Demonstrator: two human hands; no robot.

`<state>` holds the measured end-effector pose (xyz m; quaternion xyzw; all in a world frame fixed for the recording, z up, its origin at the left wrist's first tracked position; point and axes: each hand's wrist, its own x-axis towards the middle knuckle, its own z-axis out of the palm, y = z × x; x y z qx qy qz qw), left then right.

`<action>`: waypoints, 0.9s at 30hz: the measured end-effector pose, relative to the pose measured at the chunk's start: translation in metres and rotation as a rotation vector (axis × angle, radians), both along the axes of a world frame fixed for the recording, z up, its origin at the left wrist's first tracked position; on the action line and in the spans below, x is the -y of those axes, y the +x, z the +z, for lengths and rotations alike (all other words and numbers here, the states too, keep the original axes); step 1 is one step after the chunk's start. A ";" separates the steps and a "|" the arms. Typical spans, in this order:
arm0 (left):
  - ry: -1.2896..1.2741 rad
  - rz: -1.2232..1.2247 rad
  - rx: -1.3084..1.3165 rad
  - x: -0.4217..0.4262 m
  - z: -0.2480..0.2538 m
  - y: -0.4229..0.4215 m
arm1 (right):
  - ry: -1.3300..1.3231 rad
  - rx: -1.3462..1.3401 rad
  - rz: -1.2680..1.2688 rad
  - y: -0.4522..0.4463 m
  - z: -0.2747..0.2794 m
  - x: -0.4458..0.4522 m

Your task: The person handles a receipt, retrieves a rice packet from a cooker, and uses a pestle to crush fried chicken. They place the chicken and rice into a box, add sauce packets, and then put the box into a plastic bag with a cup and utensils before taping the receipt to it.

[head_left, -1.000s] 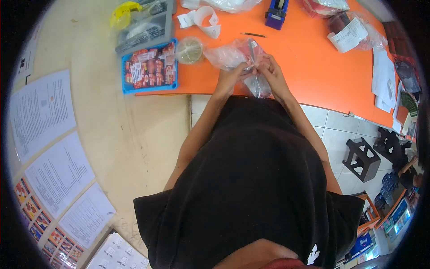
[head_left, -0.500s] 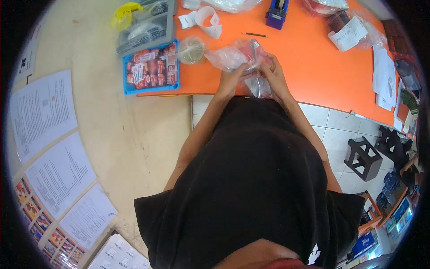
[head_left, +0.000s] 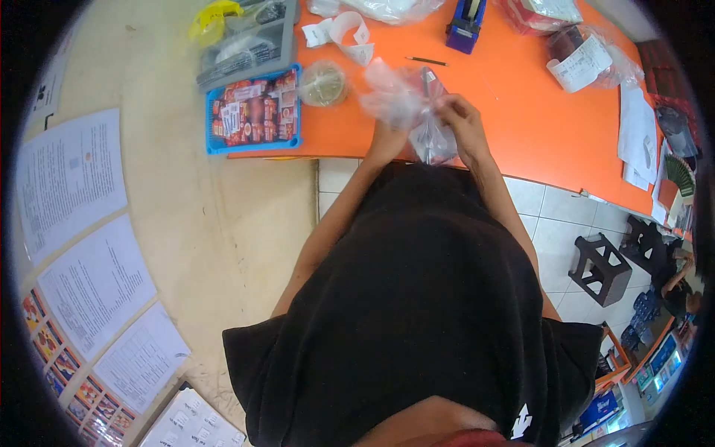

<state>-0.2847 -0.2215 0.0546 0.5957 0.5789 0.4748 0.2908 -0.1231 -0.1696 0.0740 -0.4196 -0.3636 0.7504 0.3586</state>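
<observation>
- Seems to be gathering the loose film of a crinkled, clear plastic bag with dark red contents (head_left: 413,108), at the near edge of the orange tabletop (head_left: 521,141), in front of the black shirt (head_left: 402,290).
- Partly hidden behind the puffed plastic: left hand (head_left: 388,141); touching the bag, but cannot tell how firmly or whether fully closed.
- Narrow, bent fingers pinched on plastic at the bag's right side: right hand (head_left: 466,128).
- Calls next, as a judgement, for a steady hold low on the bunched film with one hand and a careful pinch with the other, without tearing thin plastic.
- Counted: two bare hands, one bag between them.
- One blue rectangular plastic basket (head_left: 209,112), full of small red printed packets (head_left: 257,112), too overlapped to count.
- One round translucent roll (head_left: 323,83), apparently tape, just beside the basket.
- One thin dark pencil (head_left: 427,60), beyond the bag.
- One dark blue tape dispenser (head_left: 465,31), farther back.
- One curled white paper strip (head_left: 356,41), near the roll.
- On the floor to the right, one black plastic stool (head_left: 602,270) in clear view.
</observation>
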 end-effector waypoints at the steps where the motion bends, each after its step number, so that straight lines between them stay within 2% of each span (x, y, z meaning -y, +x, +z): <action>1: -0.284 0.058 0.496 0.002 -0.002 0.001 | -0.004 -0.060 -0.155 0.000 -0.002 0.000; 2: -0.570 0.113 0.993 0.003 -0.002 0.002 | -0.003 -0.059 -0.154 0.001 -0.001 0.001; 3: -0.571 0.114 0.996 0.005 -0.002 0.004 | -0.048 -0.146 -0.242 0.003 0.001 0.004; 5: -0.453 0.023 0.807 0.001 -0.003 0.004 | -0.084 -0.237 -0.328 0.001 0.004 0.003; 6: -0.452 0.023 0.807 -0.001 -0.005 0.004 | -0.125 -0.347 -0.342 -0.001 0.004 0.004; 7: -0.337 0.025 0.501 -0.003 -0.007 0.006 | -0.169 -0.455 -0.354 -0.002 0.005 0.005; 8: -0.216 0.027 0.198 -0.005 -0.007 0.009 | -0.167 -0.451 -0.352 -0.003 0.003 0.005; 10: -0.248 0.040 0.174 -0.006 -0.007 0.009 | -0.049 -0.424 -0.253 -0.007 -0.001 0.003; 12: -0.277 0.067 0.143 -0.008 -0.007 0.009 | -0.065 -0.462 -0.242 -0.004 0.001 0.006; 14: -0.094 0.129 -0.001 -0.009 -0.008 0.014 | -0.091 -0.509 -0.219 -0.004 -0.002 0.006; 16: -0.132 0.093 -0.055 -0.008 -0.004 0.011 | 0.033 -0.494 -0.179 0.000 -0.013 0.003; 17: -0.173 0.037 -0.103 -0.008 0.000 0.009 | 0.058 -0.301 -0.136 0.000 -0.003 0.003; 18: -0.168 0.056 -0.106 -0.007 0.009 0.004 | 0.060 -0.307 -0.117 0.000 0.006 0.000; 20: -0.275 -0.114 0.145 0.000 0.028 -0.015 | 0.445 0.154 0.036 -0.003 0.023 -0.008; 21: -0.096 -0.085 -0.022 0.007 0.038 -0.030 | 0.587 0.153 -0.058 -0.015 0.043 -0.010; 22: 0.081 -0.058 -0.189 0.016 0.048 -0.048 | 0.589 0.146 -0.053 -0.024 0.059 -0.017; 24: -0.117 0.231 -0.093 0.044 0.064 -0.084 | 0.584 0.217 -0.028 -0.040 0.077 -0.031; 25: -0.082 0.492 0.025 0.052 0.051 -0.103 | 0.531 0.236 -0.007 -0.054 0.072 -0.040; 26: -0.042 0.752 0.148 0.056 0.034 -0.120 | 0.550 0.265 0.121 -0.070 0.066 -0.051; 27: -0.042 0.759 0.150 0.053 0.036 -0.134 | 0.568 0.293 0.251 -0.087 0.059 -0.060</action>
